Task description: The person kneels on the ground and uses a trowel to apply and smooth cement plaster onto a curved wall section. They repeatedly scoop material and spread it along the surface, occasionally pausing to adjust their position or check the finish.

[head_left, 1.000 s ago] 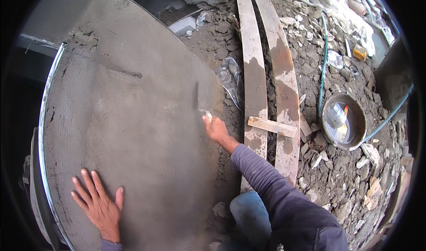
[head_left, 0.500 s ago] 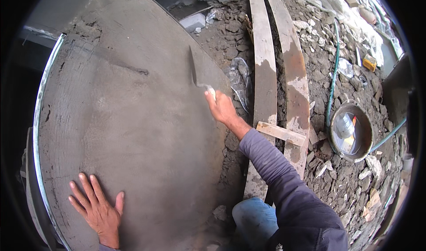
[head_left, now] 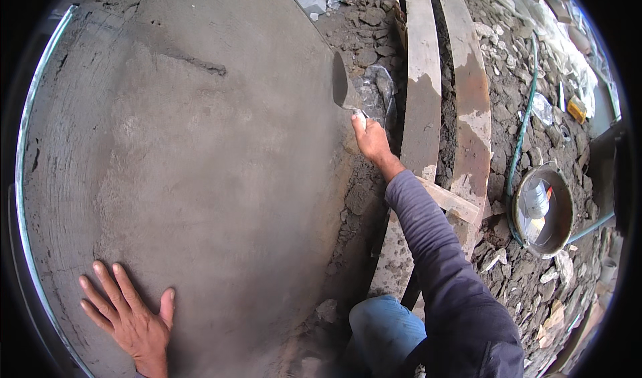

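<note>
My right hand grips the handle of a steel trowel. Its blade lies against the right edge of a large grey wet-plastered wall surface. My left hand rests flat on the plaster at the lower left, fingers spread, holding nothing. A rough gouge in the plaster shows near the top. My right arm is in a dark blue sleeve, and my knee in blue jeans sits at the bottom.
Two long mortar-stained planks run over rubble on the right. A round metal pan holding a plastic bottle sits among stones. A green hose curves past it. A crumpled clear plastic bag lies by the trowel.
My right hand has carried the trowel upward along the plaster's right edge. My left hand has stayed pressed flat at the lower left.
</note>
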Motion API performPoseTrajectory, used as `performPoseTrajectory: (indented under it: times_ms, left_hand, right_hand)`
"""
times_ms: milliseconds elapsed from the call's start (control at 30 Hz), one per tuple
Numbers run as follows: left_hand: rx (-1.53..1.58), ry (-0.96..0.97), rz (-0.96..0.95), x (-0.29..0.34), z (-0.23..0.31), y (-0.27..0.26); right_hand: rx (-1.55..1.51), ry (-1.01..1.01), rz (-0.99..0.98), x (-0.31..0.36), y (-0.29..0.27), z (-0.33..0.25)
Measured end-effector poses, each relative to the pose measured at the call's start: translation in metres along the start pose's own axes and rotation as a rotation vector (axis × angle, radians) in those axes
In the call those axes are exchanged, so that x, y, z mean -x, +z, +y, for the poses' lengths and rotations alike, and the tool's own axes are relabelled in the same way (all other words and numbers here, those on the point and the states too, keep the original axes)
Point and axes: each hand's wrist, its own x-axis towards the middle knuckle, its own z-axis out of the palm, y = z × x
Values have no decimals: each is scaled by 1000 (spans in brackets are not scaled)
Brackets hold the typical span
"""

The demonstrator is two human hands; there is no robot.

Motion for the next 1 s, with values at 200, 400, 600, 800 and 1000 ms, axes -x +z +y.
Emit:
performPoseTrajectory:
  times_ms: [200, 400, 600, 800, 1000]
  left_hand:
    - [97, 14, 63, 1, -16, -25]
    - [110, 21, 64, 11, -29, -23]
    - [126, -36, 21, 22, -31, -4]
    - [131, -48, 21, 26, -30, 4]
    - [125, -46, -1, 34, -36, 22]
  right_hand:
    - [-168, 713, -438, 1, -57, -37]
    - [201, 368, -362, -6, -76, -84]
    - [66, 318, -289, 0, -54, -60]
    - [-48, 541, -349, 0, -32, -47]
    - [301, 591, -439, 1, -21, -49]
